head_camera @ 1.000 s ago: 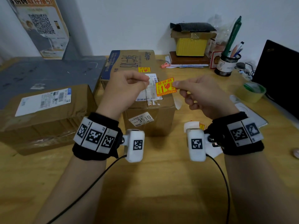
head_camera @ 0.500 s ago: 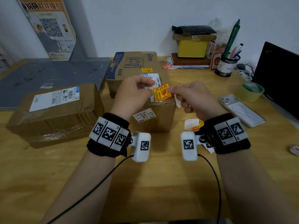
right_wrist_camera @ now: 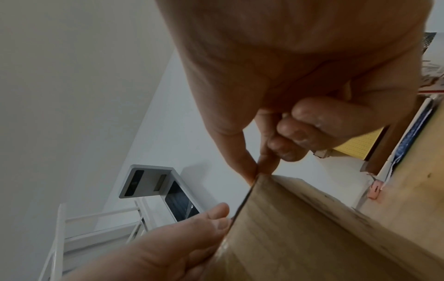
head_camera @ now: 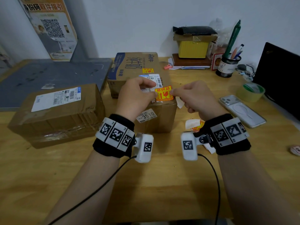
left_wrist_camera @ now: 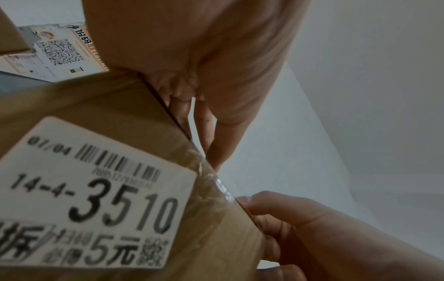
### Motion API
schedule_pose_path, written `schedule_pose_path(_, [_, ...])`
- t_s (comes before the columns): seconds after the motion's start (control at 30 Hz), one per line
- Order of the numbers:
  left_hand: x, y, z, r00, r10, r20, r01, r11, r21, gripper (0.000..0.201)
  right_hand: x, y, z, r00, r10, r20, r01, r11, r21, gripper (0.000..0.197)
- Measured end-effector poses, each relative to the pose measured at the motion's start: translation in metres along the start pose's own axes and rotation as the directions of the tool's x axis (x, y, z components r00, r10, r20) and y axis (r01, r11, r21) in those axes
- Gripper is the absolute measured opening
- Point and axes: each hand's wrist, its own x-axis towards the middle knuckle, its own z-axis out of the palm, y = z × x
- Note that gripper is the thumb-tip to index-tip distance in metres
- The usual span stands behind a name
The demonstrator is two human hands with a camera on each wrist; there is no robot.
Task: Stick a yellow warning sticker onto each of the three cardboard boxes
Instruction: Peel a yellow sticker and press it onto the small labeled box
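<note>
A yellow-and-red warning sticker (head_camera: 164, 93) lies flat just over the near top edge of the small middle cardboard box (head_camera: 159, 118), which carries a "3510" label (left_wrist_camera: 96, 190). My right hand (head_camera: 172, 91) pinches the sticker's right edge between thumb and forefinger (right_wrist_camera: 250, 169). My left hand (head_camera: 155, 92) pinches its left edge, fingers (left_wrist_camera: 211, 140) reaching over the box top. Behind it, the larger printed box (head_camera: 134, 65) bears a yellow sticker (head_camera: 147, 70). A third box (head_camera: 56, 116) with a white shipping label sits at the left, no yellow sticker visible on it.
Spare stickers and white backing paper (head_camera: 194, 125) lie by my right wrist. A phone (head_camera: 241, 110), a tape roll (head_camera: 250, 92), a pen cup (head_camera: 228, 65), a stack with a yellow box (head_camera: 193, 49) and a black screen (head_camera: 280, 75) fill the right. A grey board (head_camera: 48, 75) lies back left.
Both hands moved down and forward with the sticker, from mid-air to the top of the middle box. My left fingers closed in on the sticker's left edge.
</note>
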Motion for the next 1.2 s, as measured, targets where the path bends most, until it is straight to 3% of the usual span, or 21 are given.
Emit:
schedule_pose_path(0.3, [-0.002, 0.001, 0.001, 1.0, -0.004, 0.003, 0.004, 0.999, 0.041, 0.025, -0.006, -0.004, 0.0, 0.997, -0.068, -0.033, 0.062, 0.988, -0.14, 0.019])
schedule_pose_path(0.53, [-0.001, 0.0, 0.0, 1.0, -0.01, 0.02, 0.009, 0.999, 0.042, 0.027, -0.012, -0.009, 0.001, 0.977, -0.163, -0.139, 0.099, 0.917, -0.385, 0.031])
schedule_pose_path(0.63, [-0.002, 0.0, 0.0, 1.0, -0.01, 0.017, 0.009, 0.998, 0.056, 0.025, -0.015, -0.009, -0.003, 0.959, -0.222, -0.176, 0.14, 0.912, -0.386, 0.027])
schedule_pose_path(0.8, [0.0, 0.001, -0.006, 1.0, -0.003, -0.028, 0.005, 0.997, 0.076, 0.022, -0.032, -0.004, 0.005, 0.899, -0.438, 0.004, 0.425, 0.869, -0.252, 0.038])
schedule_pose_path(0.93, [0.004, -0.001, -0.015, 0.999, -0.032, -0.034, 0.038, 0.981, 0.188, 0.034, -0.038, 0.0, 0.013, 0.907, -0.394, 0.148, 0.42, 0.827, -0.373, 0.039])
schedule_pose_path(1.07, [0.003, -0.005, -0.015, 0.997, -0.083, -0.001, 0.082, 0.982, 0.168, 0.031, -0.032, -0.002, 0.02, 0.922, -0.348, 0.169, 0.382, 0.749, -0.542, 0.044])
schedule_pose_path(1.2, [0.003, -0.007, -0.013, 0.995, -0.099, 0.014, 0.097, 0.989, 0.115, 0.029, -0.025, -0.008, 0.026, 0.937, -0.312, 0.156, 0.343, 0.739, -0.58, 0.047])
